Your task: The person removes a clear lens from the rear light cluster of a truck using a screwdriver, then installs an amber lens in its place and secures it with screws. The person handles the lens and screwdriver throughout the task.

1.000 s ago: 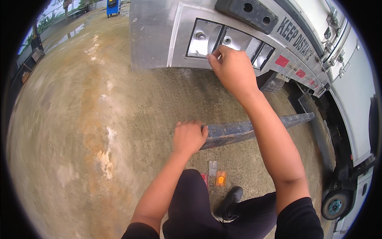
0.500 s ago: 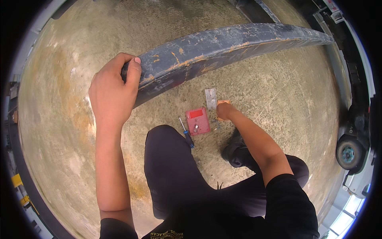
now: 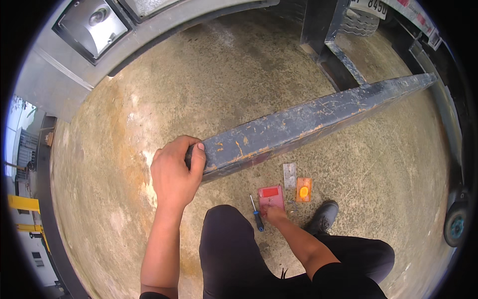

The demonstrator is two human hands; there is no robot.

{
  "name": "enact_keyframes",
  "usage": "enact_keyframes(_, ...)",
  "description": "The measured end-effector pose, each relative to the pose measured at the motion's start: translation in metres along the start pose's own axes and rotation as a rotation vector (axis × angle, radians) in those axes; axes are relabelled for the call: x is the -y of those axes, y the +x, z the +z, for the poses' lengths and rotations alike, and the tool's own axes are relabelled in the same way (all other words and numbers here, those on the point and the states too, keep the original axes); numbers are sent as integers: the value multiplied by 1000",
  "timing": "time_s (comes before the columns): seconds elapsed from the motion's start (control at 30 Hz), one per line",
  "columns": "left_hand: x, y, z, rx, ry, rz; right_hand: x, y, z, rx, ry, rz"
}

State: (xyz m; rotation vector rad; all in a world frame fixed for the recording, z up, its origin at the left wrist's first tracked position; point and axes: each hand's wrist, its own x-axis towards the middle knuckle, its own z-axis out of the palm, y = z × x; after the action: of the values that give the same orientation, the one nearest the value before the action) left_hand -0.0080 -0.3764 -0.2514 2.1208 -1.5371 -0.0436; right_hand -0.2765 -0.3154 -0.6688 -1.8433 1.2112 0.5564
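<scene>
With its fingers and thumb wrapped over the near-left end, my left hand [image 3: 178,167] grips a scuffed dark metal bumper bar [image 3: 284,127]. Low over the floor, my right hand [image 3: 274,215] is at the near edge of a red plastic light lens [image 3: 270,193]. Its fingers look drawn together, but what is in them, if anything, is hidden. Left of it lies a screwdriver [image 3: 257,218] with a blue and black handle. An orange lens [image 3: 304,190] and a clear lens [image 3: 289,175] lie beyond to the right, with tiny parts near them.
A bracket [image 3: 347,65] joins the bar to a vehicle at the far right. A silver vehicle body with a lamp housing [image 3: 94,27] stands at the upper left. My shoe [image 3: 324,217] rests right of the lenses. A wheel [image 3: 455,226] shows at the right.
My right hand has gone from the orange lens leftward to the red lens, uncovering the orange one. My left hand keeps its grip on the bar. The view has tilted up.
</scene>
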Motion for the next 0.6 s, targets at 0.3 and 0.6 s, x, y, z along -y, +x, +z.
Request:
enact_keyframes(0.3,1,-2,-6,2,-45,26,6,-41,-102,293,-27,-181)
enact_keyframes(0.6,6,-5,-3,-22,-55,29,197,-300,-446,16,352,-711)
